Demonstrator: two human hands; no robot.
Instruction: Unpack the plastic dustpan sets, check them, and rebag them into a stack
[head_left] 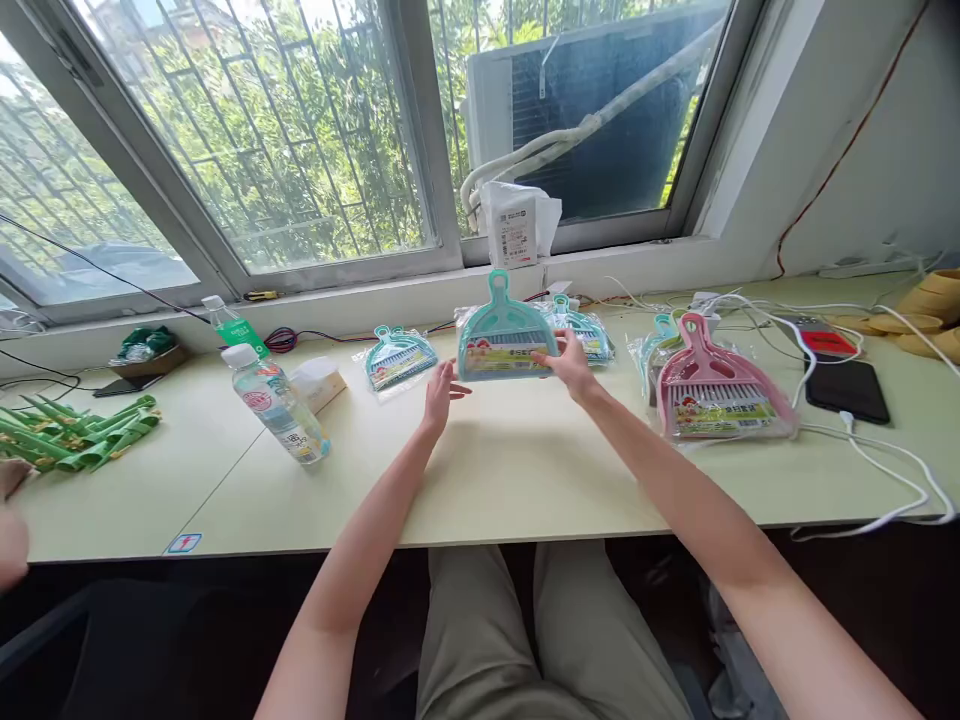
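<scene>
A teal mini dustpan-and-brush set [504, 325] with a printed label stands tilted up above the table, its handle pointing away from me. My right hand [574, 365] grips it at the lower right corner. Near its lower left corner is my left hand [442, 395], fingers stretched out and holding nothing; I cannot tell whether the fingertips touch the set. To the left lies another teal set in clear wrap [401, 358]. Partly hidden behind my right hand is one more wrapped teal set [592, 335]. A wrapped pink set [720, 385] lies at the right, over other sets.
Left of my hands stand a clear bottle [277, 405], a green-labelled bottle [236, 325] and a tissue pack [319, 380]. Green stalk-like pieces [82, 430] lie far left, near another person's hand [11, 540]. At right are a phone [847, 388] and white cables [892, 450].
</scene>
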